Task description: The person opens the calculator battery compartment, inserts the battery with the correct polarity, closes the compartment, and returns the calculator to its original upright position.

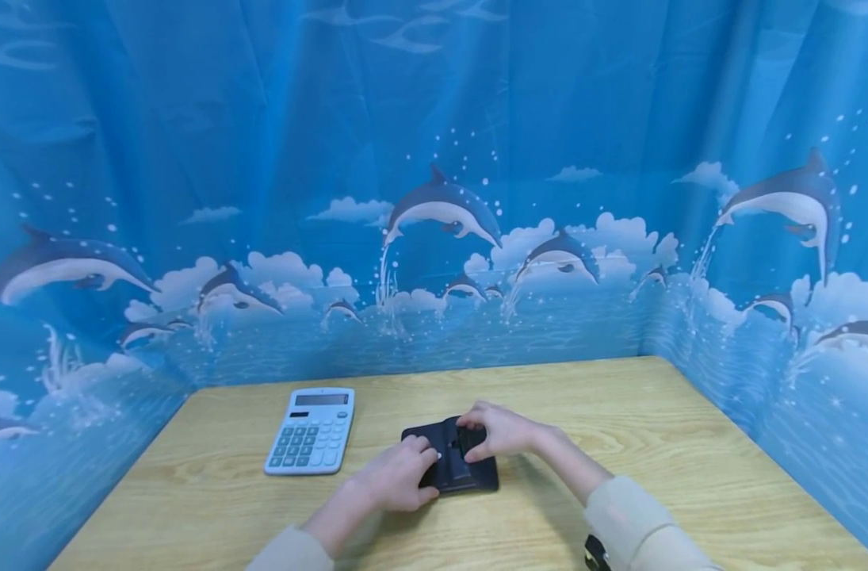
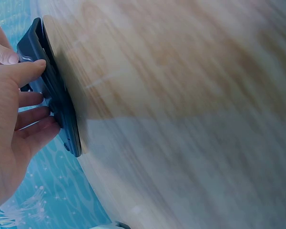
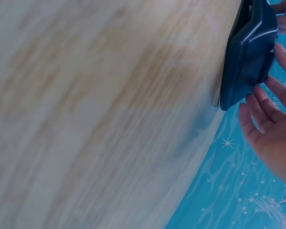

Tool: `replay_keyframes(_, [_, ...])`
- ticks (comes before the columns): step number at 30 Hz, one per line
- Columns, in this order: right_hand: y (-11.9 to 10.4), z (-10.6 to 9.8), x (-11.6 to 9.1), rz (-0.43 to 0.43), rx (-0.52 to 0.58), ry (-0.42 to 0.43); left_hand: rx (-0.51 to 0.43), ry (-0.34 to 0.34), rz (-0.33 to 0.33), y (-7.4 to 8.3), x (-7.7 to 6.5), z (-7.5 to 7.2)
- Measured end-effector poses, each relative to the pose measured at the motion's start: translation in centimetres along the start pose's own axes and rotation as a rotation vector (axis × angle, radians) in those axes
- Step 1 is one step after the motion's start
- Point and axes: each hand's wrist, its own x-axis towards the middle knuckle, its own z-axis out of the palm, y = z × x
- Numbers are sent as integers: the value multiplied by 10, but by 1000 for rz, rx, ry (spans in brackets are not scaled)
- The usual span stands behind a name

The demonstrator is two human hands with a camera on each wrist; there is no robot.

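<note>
A flat black rectangular case (image 1: 482, 476) with a smooth hard-looking surface lies on the wooden table; its exact kind cannot be told. My left hand (image 1: 401, 474) holds its left side, thumb at the near edge and fingers over the top. From the right, my right hand (image 1: 506, 431) pinches a small dark raised part (image 1: 471, 438) on top between thumb and fingers. Whether that part is loose or attached is hidden. The left wrist view shows the case (image 2: 62, 107) edge-on, and in the right wrist view its bevelled side (image 3: 243, 62) shows.
A white calculator (image 1: 328, 434) with grey keys lies face up to the left of my left hand. The wooden table (image 1: 605, 396) extends around the things. A blue dolphin-print curtain (image 1: 434, 103) stands behind and along the sides.
</note>
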Motion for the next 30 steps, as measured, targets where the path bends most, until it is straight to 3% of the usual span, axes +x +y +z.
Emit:
replay_keyframes(10, [0,1,1,66,94,-37,-13,-41,-36,1,1,0])
replay_keyframes(20, [-1,-2,0,8,113,-32,-6,-21,-15,0,0,0])
replay_keyframes(30, [-4,0,3,67,103,-26,-21,-35,-28,0,1,0])
